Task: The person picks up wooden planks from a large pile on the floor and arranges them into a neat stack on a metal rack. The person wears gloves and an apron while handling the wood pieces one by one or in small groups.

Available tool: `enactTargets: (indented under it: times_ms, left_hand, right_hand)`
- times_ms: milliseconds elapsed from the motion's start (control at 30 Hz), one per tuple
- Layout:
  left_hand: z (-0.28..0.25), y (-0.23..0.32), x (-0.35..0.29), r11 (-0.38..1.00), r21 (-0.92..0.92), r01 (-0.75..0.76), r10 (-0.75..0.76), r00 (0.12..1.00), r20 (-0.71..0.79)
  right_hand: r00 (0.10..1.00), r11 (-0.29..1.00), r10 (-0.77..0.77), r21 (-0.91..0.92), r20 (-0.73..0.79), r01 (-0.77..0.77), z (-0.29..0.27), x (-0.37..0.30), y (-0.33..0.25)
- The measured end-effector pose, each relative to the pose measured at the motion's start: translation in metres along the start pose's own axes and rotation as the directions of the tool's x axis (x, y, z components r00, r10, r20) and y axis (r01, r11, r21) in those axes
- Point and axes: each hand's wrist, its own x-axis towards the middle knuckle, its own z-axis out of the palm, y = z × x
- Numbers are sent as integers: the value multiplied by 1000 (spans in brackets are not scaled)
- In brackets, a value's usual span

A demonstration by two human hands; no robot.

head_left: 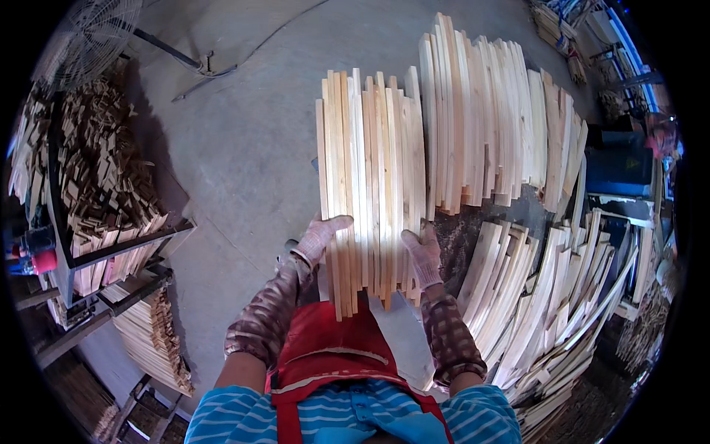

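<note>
A bundle of long pale wooden strips (373, 163) lies side by side in front of me, its near ends uneven above my red apron. My left hand (319, 238), in a light work glove, presses against the bundle's left side, thumb laid over the top. On the opposite side my right hand (424, 255), gloved too, grips the right edge near the close end, thumb up. The two hands clasp the bundle between them; the fingers underneath are hidden. Patterned sleeve covers wrap both forearms.
A larger stack of wooden strips (481, 111) stands just right of the bundle. Looser strips (547, 296) lie nearer on the right. At left are a metal-framed bin of wood offcuts (111, 155), a stack of boards (151, 333) and a fan (92, 37). A dark blue machine (620, 163) is far right.
</note>
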Motion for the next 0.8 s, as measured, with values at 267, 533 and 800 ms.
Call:
enactTargets:
  times_ms: [267, 533, 800]
  left_hand:
    - [-9, 5, 8, 993, 110, 29, -32, 999, 29]
    - [2, 10, -4, 997, 77, 8, -7, 1000, -12]
    - [-1, 10, -5, 998, -57, 24, -24, 1000, 7]
  right_hand:
    - [908, 657, -416, -679, 36, 328, 17, -66, -118]
    - [499, 68, -738, -685, 455, 725, 123, 69, -212]
    - [546, 43, -624, -673, 559, 739, 141, 83, -212]
